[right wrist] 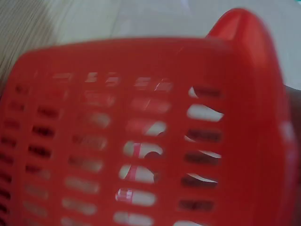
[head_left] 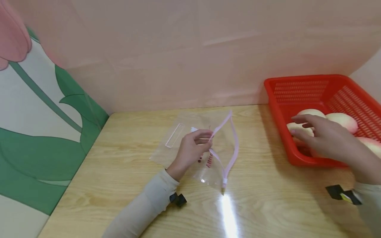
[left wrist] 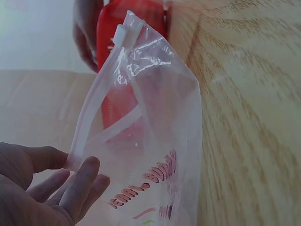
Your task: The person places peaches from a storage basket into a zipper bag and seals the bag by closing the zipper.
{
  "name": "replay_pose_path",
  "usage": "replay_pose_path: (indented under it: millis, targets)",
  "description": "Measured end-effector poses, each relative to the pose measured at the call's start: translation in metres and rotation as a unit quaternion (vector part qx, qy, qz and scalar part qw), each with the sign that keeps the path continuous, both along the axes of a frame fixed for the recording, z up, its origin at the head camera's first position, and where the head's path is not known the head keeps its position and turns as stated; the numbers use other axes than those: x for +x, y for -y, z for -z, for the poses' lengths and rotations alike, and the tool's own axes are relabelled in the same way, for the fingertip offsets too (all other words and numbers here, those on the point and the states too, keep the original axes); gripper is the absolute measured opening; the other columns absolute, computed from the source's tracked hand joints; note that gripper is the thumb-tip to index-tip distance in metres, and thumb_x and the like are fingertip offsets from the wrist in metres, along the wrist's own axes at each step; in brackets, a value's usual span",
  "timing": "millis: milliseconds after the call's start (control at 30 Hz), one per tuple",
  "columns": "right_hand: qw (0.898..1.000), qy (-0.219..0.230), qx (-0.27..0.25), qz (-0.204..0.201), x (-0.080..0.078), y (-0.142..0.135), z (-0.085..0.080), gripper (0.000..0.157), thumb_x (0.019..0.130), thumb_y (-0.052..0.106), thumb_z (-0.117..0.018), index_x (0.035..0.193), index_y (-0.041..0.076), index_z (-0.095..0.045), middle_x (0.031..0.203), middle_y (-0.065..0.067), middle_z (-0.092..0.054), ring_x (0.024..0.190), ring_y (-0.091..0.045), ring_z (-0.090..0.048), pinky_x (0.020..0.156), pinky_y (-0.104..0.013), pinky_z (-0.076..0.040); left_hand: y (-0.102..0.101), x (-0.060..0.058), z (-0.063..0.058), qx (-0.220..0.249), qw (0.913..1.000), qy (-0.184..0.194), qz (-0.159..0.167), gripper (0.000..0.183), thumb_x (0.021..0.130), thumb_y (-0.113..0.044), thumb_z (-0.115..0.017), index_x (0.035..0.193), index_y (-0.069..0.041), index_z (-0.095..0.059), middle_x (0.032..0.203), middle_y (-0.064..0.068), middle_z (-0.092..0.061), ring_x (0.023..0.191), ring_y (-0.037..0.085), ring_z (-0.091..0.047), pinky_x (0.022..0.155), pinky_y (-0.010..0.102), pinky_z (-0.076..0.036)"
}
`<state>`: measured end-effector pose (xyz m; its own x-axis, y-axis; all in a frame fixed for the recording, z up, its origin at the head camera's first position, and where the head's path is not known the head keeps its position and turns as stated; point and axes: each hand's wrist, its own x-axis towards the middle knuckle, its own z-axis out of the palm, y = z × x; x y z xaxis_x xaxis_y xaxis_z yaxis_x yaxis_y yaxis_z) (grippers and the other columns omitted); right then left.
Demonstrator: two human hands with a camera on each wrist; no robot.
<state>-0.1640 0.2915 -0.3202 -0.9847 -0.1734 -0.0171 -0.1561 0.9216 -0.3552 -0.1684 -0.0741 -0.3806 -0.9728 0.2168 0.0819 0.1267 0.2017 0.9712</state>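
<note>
Your clear, pink-edged zip bag [head_left: 215, 167] gapes near the counter's [head_left: 119, 185] back edge; peach-like fruits [head_left: 342, 122] fill part of your red basket [head_left: 279, 122].

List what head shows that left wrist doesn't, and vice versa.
Head only: peaches inside the red basket; floral panel at left.

Left wrist only: a green printed mark and partly readable lettering on the zip bag; in head that lettering is too small to read.

Both: bag, its white slider, basket, wood tabletop, left grip pinching the bag's rim, right grip at the basket.
</note>
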Motion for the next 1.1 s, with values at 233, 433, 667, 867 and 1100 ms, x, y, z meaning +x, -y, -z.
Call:
replay_pose_path:
  millis: [233, 433, 667, 867, 1100]
  targets:
    - [0.999, 0.029, 0.035, 0.012, -0.009, -0.014, 0.004, 0.084, 0.083, 0.049, -0.075, 0.141, -0.002, -0.043, 0.123, -0.038, -0.053, 0.102, -0.052, -0.052, 0.077, -0.067, -0.049, 0.0, 0.002, -0.002, -0.004, 1.0, 0.005, -0.003, 0.033, 0.089, -0.001, -0.07, 0.121, -0.007, -0.069, 0.121, 0.017, -0.07, 0.107, 0.03, -0.071, 0.083, 0.029, -0.061]
    - [0.998, 0.046, 0.044, 0.018, -0.013, -0.025, 0.008, 0.1, 0.074, 0.059, -0.078, 0.144, -0.002, -0.039, 0.124, -0.041, -0.049, 0.102, -0.053, -0.049, 0.072, -0.063, -0.052, -0.001, 0.002, -0.005, -0.006, 0.9999, 0.01, 0.0, 0.033, 0.09, -0.003, -0.069, 0.122, -0.009, -0.069, 0.123, 0.017, -0.07, 0.107, 0.028, -0.07, 0.084, 0.029, -0.061]
    - [0.998, 0.064, 0.024, -0.001, -0.018, -0.031, 0.014, 0.105, 0.07, 0.062, -0.079, 0.148, 0.004, -0.037, 0.13, -0.035, -0.05, 0.104, -0.047, -0.048, 0.074, -0.062, -0.052, 0.0, 0.005, -0.006, 0.003, 0.9998, 0.016, -0.008, 0.033, 0.089, -0.002, -0.07, 0.122, -0.009, -0.069, 0.123, 0.02, -0.069, 0.107, 0.029, -0.07, 0.082, 0.028, -0.06]
    - [0.997, 0.079, 0.003, -0.011, -0.02, -0.032, 0.02, 0.108, 0.07, 0.062, -0.078, 0.151, 0.007, -0.032, 0.138, -0.03, -0.046, 0.11, -0.047, -0.046, 0.082, -0.068, -0.048, 0.0, 0.005, -0.006, 0.01, 0.9999, 0.013, -0.002, 0.035, 0.089, -0.001, -0.069, 0.123, -0.008, -0.068, 0.124, 0.022, -0.068, 0.108, 0.03, -0.07, 0.084, 0.029, -0.06]
    - [0.996, 0.094, 0.005, 0.004, -0.02, -0.034, 0.021, 0.109, 0.07, 0.066, -0.075, 0.152, 0.008, -0.033, 0.131, -0.031, -0.053, 0.104, -0.045, -0.05, 0.073, -0.054, -0.052, 0.0, 0.005, -0.006, 0.008, 0.9999, 0.005, -0.004, 0.033, 0.089, -0.001, -0.07, 0.121, -0.008, -0.068, 0.121, 0.018, -0.07, 0.106, 0.029, -0.071, 0.084, 0.029, -0.061]
